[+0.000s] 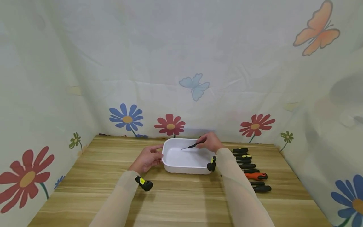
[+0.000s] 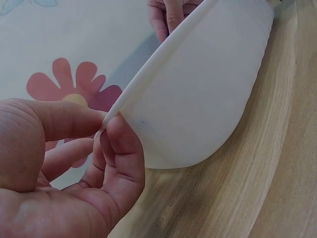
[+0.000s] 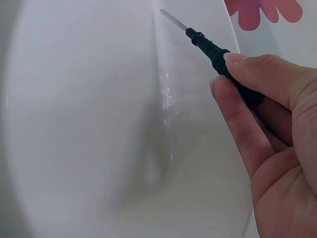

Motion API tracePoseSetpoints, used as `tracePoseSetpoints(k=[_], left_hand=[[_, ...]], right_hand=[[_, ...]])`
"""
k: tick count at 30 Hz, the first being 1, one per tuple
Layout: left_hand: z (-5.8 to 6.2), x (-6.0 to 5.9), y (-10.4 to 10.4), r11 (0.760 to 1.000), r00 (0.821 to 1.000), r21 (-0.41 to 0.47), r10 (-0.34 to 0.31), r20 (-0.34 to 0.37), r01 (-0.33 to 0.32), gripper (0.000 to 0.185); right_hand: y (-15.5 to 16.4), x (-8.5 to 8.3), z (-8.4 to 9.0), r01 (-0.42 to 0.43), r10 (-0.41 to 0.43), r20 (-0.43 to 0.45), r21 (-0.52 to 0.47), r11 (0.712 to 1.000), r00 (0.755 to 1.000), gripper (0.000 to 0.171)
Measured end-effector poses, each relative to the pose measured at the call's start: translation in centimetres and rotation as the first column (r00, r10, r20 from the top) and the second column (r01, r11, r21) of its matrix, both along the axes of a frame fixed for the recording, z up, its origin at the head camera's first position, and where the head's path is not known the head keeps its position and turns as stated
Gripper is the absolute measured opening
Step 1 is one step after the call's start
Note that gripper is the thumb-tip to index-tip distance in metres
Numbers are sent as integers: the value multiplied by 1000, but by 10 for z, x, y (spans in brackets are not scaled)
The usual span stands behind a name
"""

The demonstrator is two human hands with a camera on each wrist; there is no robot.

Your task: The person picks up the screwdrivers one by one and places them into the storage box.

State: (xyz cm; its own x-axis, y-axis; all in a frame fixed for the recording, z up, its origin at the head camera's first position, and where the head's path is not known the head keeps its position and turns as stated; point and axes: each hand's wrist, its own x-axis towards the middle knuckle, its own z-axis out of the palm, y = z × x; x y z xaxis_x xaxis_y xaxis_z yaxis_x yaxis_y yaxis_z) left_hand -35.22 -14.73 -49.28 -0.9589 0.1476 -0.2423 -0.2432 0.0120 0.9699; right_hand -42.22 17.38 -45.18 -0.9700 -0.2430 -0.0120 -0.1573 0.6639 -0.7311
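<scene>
A white rectangular tray (image 1: 170, 167) sits on the wooden table (image 1: 181, 195). My left hand (image 1: 147, 158) pinches the tray's left rim (image 2: 148, 74) between thumb and fingers (image 2: 121, 144). My right hand (image 1: 210, 142) holds a small black-handled screwdriver (image 1: 190, 146) over the tray's inside, its thin metal tip pointing left. In the right wrist view the screwdriver (image 3: 213, 49) is gripped by its handle between thumb and fingers (image 3: 233, 109), above the tray's white floor (image 3: 99, 124).
A row of several screwdrivers (image 1: 249, 167) with black, yellow-marked and orange handles lies on the table right of the tray. Flower-and-butterfly printed cloth walls (image 1: 170, 78) close in the back and both sides. Bare wood stretches in front of the tray.
</scene>
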Motion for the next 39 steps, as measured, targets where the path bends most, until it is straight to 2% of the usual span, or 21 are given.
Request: tracePoseSetpoints(k=[12,21,29,39], left_hand=[[-1,-2,0,1000,1000,-6,6,5,-6,55],[-1,-2,1,1000,1000,7,8,8,-8,56],[1,1,1,1000,1000,15,-3,-9,3,55],[2,1,1,1000,1000,8,-3,-3,3,56]], right_hand=[[-5,-3,11,-6,4,37,63,998,999,17],[-9,-10,6,-20,16,42,93,995,999,16],[-12,-10,4,-47,47,9,142,989,999,19],[-13,-8,5,-90,79,62,214,973,995,19]])
